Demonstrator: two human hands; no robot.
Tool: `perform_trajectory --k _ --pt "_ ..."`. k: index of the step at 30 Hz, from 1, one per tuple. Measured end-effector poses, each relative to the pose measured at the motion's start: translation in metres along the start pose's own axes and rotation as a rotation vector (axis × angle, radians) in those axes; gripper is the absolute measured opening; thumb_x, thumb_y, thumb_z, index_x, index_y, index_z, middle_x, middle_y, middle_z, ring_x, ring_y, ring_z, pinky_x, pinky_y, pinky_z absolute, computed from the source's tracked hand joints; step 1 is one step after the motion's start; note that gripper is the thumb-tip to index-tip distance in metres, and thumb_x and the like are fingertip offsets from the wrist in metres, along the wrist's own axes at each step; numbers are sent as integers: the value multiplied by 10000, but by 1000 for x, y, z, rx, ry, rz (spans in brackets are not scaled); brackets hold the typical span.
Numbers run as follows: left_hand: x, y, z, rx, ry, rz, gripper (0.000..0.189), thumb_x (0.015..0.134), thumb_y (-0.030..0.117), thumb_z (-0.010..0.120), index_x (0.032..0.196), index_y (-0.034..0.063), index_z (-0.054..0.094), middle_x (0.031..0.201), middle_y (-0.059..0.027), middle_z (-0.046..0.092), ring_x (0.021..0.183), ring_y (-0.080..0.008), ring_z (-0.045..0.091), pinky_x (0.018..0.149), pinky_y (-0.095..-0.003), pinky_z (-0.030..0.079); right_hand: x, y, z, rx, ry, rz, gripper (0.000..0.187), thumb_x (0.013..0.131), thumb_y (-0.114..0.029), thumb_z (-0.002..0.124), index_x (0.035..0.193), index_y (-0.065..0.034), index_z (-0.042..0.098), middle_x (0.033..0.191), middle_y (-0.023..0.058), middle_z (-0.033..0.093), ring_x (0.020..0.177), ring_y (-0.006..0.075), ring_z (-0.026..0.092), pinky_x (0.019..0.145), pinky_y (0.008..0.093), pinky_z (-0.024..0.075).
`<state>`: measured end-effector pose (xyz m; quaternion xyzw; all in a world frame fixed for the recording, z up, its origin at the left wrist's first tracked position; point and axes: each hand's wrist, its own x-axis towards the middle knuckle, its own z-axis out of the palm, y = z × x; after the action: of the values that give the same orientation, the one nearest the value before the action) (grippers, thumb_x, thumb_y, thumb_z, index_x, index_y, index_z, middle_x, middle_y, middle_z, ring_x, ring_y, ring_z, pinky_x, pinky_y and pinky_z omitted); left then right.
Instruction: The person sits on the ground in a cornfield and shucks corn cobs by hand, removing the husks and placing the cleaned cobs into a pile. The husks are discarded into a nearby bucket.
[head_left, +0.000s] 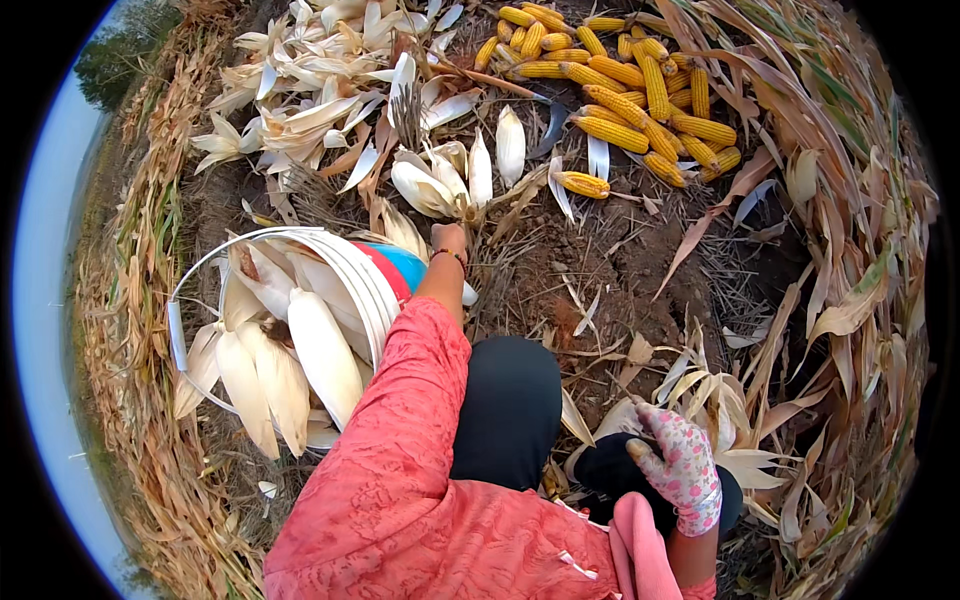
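My left hand (448, 238), bare with a beaded bracelet, reaches forward past the base of a tipped plastic bucket (381, 296). Its fingers are mostly hidden, close to several corn ears in pale husks (431, 184); I cannot tell whether it grips one. The bucket lies on its side, white-rimmed with red and blue on its wall. Unpeeled corn ears (322, 349) fill its mouth and spill over the rim. My right hand (671, 461), in a floral glove, hovers over my right knee with thumb and fingers apart, holding nothing visible, beside loose husks (720, 405).
Peeled yellow corn cobs (630, 97) are heaped at the top right, with one cob (581, 184) lying apart. A sickle (551, 127) lies beside that heap. Stripped husks (315, 97) pile up at top left. Dry corn stalks (847, 247) border the right side.
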<state>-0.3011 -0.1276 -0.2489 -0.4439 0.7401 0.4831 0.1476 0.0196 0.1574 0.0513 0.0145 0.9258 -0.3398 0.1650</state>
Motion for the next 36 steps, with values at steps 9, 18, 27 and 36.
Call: perform_trajectory --k 9,18,27,36 --pt "135 -2 -12 603 464 97 628 798 193 576 1287 -74 285 1363 -224 329 1244 -338 358 1029 -408 325 26 5 -4 -52 -135 72 442 725 -193 705 1116 -23 588 1021 151 630 948 329 597 837 393 460" --pt "158 14 -19 560 311 -101 826 731 312 638 1351 -54 232 1374 -261 294 1259 -366 316 1036 -405 292 41 5 -4 -92 -120 108 449 729 -215 715 1118 -29 589 1027 144 632 958 322 591 846 399 455" --pt "204 -16 -23 713 171 -31 717 798 441 544 1325 -14 375 1414 -245 310 1249 -370 390 1048 -434 287 32 3 -2 -52 -148 97 439 766 -274 699 1114 -28 590 1045 139 628 957 314 596 831 394 458" --pt "188 7 -24 1117 -33 176 507 805 423 520 1085 11 610 1203 -153 565 1037 -302 568 904 -418 418 32 21 3 -17 -174 64 473 751 -220 693 1159 -21 560 1034 130 612 897 312 583 801 407 446"
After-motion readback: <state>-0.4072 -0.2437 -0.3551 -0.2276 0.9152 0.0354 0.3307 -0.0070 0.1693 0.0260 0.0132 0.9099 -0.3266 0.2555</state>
